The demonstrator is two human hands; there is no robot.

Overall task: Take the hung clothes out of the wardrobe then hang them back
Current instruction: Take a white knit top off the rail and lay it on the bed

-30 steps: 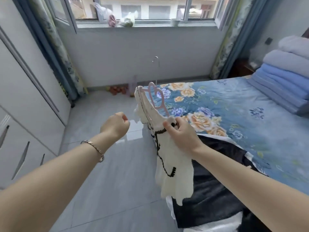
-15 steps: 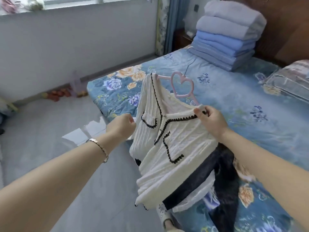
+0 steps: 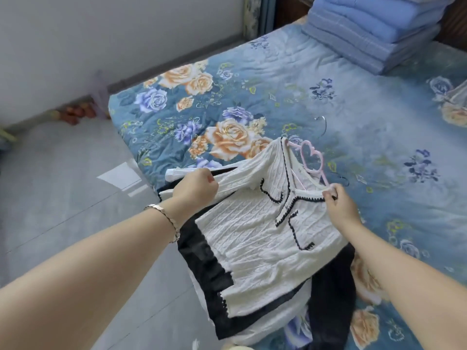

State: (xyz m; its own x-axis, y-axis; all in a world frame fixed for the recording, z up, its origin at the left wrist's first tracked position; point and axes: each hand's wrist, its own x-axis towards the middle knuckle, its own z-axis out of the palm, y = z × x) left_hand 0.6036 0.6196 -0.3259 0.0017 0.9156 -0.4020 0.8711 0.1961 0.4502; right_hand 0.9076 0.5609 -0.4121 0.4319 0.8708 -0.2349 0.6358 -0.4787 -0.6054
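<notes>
Left hand (image 3: 195, 186): fingers (image 3: 211, 180) curled tight, gripping one shoulder edge of the white cardigan (image 3: 252, 231). The knit runs out from under the knuckles toward the right hand. A bracelet (image 3: 166, 218) sits on that wrist.

Right hand (image 3: 341, 205): fingers (image 3: 333, 190) pinched narrow on the other shoulder, where the fabric meets the arm of the pink hanger (image 3: 312, 157).

The cardigan is spread between the two sets of fingers. It is cable-knit with black trim at the neckline and pockets. The hanger is still inside the neck; its heart-shaped top lies just beyond the right fingers, and its metal hook (image 3: 322, 125) is further out over the bed.

Below both sets of fingers, the hem lies on a pile of dark clothes (image 3: 204, 261) with white fabric mixed in. The pile sits at the near edge of the bed.

Bed (image 3: 353, 97): blue floral quilt. A stack of folded blue blankets (image 3: 374, 29) stands well beyond the right fingers, at the far end.

Room: grey tiled floor (image 3: 63, 198) to the left of the left fingers, pale wall (image 3: 101, 34) beyond it, curtain (image 3: 252, 13) at the bed's far corner.
</notes>
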